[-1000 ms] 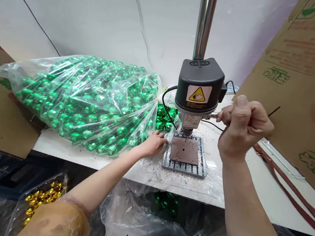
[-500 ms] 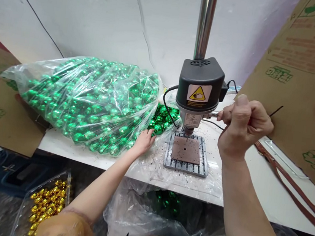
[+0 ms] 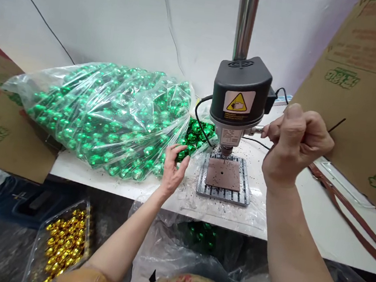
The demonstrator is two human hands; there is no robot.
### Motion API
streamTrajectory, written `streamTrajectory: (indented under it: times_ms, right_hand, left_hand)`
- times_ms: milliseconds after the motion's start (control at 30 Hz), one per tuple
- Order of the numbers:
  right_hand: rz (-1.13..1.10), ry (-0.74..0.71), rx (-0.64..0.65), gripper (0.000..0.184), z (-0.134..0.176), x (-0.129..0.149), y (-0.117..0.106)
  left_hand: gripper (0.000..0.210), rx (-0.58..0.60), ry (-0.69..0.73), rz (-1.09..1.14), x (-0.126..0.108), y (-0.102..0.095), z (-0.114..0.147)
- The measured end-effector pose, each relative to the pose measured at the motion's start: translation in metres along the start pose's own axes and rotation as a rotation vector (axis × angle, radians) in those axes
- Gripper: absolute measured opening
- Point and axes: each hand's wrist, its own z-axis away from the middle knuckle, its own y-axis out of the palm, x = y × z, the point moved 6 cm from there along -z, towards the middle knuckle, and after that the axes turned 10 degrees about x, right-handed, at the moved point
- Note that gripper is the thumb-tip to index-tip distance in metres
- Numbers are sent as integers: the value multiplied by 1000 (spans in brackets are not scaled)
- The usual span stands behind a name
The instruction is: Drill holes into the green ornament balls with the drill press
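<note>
My right hand (image 3: 293, 145) is closed round the feed lever (image 3: 256, 130) of a small black bench drill press (image 3: 240, 92). Under its bit lies a brown block (image 3: 216, 174) with a small hole, resting on the grooved metal base (image 3: 245, 191). My left hand (image 3: 173, 169) is at the mouth of a clear plastic bag (image 3: 109, 108) full of shiny green faceted balls. Its thumb and fingers curve round a green ball (image 3: 183, 153), partly hidden by the fingers. More loose green balls (image 3: 197, 135) spill from the bag beside the drill.
Cardboard boxes stand at the left (image 3: 5, 123) and right (image 3: 360, 102). A brown strap (image 3: 347, 211) lies on the white table (image 3: 314, 229). Below is a clear tray (image 3: 32, 254) of gold balls. Dark shavings dot the tabletop, and plastic film hangs over its front edge.
My left hand has risen slightly, its thumb and fingers now curved round a green ball. My right hand stays on the lever. The view has shifted a little.
</note>
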Motion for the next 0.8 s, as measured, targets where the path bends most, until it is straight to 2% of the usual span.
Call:
streamTrajectory:
  times_ms: [67, 133, 200, 267, 367, 533, 800]
  right_hand:
    - [13, -14, -3, 42, 0, 0, 0]
    - [31, -24, -1, 43, 1, 0, 0]
    - [53, -22, 2, 44, 1, 0, 0]
    - [80, -2, 9, 46, 2, -1, -1]
    - [153, 28, 22, 48, 2, -2, 0]
    - [219, 75, 17, 53, 2, -3, 0]
    - [278, 71, 38, 51, 2, -2, 2]
  left_hand:
    - [45, 60, -192, 379, 0, 16, 7]
    - [52, 175, -393, 709, 0, 38, 13]
    - [56, 293, -534, 902, 1, 56, 19]
    - [56, 357, -598, 968, 5, 65, 23]
    - [55, 371, -578, 884, 20, 70, 26]
    - [62, 316, -411, 563, 43, 76, 22]
    - [65, 393, -231, 359, 53, 99, 2]
